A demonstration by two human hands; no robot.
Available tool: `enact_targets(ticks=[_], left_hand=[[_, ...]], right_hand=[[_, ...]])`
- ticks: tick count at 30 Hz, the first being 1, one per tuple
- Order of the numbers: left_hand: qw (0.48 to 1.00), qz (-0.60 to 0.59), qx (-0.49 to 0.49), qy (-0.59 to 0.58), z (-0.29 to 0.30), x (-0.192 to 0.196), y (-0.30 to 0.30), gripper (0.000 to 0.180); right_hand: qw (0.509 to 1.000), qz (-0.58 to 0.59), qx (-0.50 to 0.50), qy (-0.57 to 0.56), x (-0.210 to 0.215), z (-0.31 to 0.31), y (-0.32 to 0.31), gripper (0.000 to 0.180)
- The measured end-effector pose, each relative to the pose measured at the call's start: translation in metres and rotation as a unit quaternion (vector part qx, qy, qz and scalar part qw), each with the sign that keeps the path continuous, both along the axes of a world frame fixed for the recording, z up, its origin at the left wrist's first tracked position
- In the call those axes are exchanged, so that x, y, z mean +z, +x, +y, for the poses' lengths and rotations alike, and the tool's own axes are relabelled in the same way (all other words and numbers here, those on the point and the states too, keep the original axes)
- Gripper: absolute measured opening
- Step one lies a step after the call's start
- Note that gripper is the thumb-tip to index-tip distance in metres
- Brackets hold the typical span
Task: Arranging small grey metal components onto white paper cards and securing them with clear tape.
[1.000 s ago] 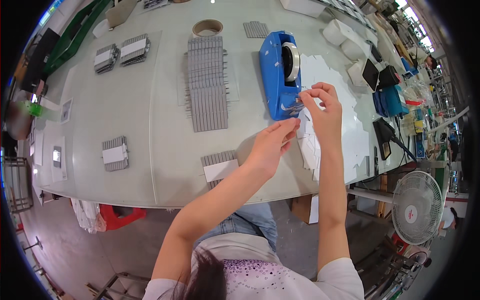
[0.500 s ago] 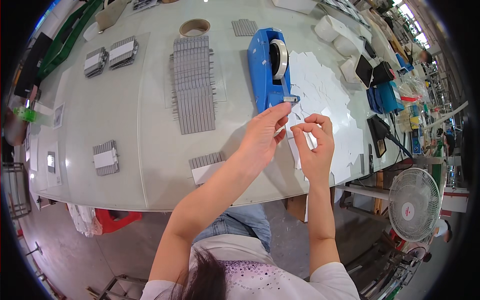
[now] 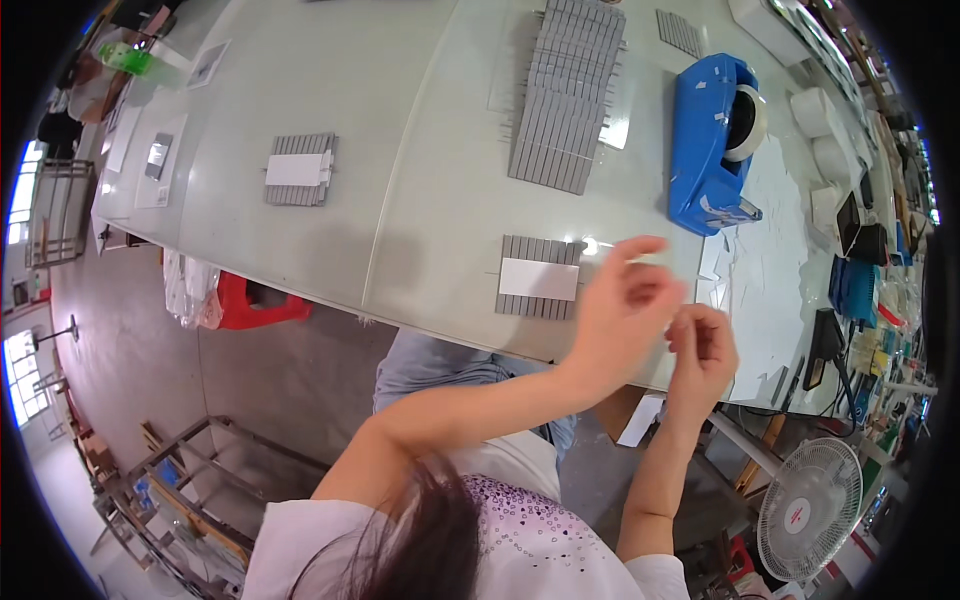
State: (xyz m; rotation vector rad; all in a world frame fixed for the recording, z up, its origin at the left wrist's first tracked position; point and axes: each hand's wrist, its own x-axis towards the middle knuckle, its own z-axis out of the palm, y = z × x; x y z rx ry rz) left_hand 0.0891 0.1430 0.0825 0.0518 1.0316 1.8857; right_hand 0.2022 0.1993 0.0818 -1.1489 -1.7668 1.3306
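Observation:
My left hand [image 3: 628, 312] is raised over the table's near edge, its curled fingers smeared by motion. Close beside it, my right hand [image 3: 703, 357] has thumb and fingertips pinched together; whatever they hold is too small to make out. To the left of my left hand lies a flat grey ribbed bundle [image 3: 538, 308] with a white paper strip [image 3: 538, 280] across it. Beyond both hands stands a blue tape dispenser [image 3: 692, 150] carrying a tape roll [image 3: 747, 123]. Behind the ribbed bundle stretches a long overlapping row of similar grey ribbed pieces [image 3: 562, 125].
White paper pieces [image 3: 768, 290] spread right of the dispenser. Another grey bundle with a white strip [image 3: 300, 193] lies to the left, and a small grey piece [image 3: 680, 33] at the back. A fan [image 3: 810, 508] stands at lower right, a red stool [image 3: 262, 302] below the table edge.
The view has swung left, so the table's things appear farther right. My left hand has come away from the dispenser's cutting end toward me; my right hand has stayed beside it.

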Motion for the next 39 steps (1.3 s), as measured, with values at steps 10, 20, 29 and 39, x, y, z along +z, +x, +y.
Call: enact_targets(ticks=[10, 20, 29, 39], left_hand=[[0.985, 0.132, -0.068, -0.088, -0.159, -0.012, -0.063, 0.013], [0.933, 0.287, -0.134, -0.172, -0.125, -0.009, -0.086, 0.012], [0.677, 0.693, 0.028, -0.245, -0.118, -0.049, -0.077, 0.018], [0.668, 0.677, 0.016, -0.307, -0.102, -0.041, -0.078, 0.018]], right_hand=[[0.946, 0.026, 0.174, -0.271, 0.000, -0.060, -0.036, 0.011], [0.974, -0.041, 0.199, -0.104, -0.017, -0.032, -0.046, 0.015], [0.965, -0.102, 0.101, 0.219, -0.041, -0.044, -0.057, 0.016], [0.956, -0.150, 0.088, 0.235, -0.038, -0.045, -0.064, 0.015]])
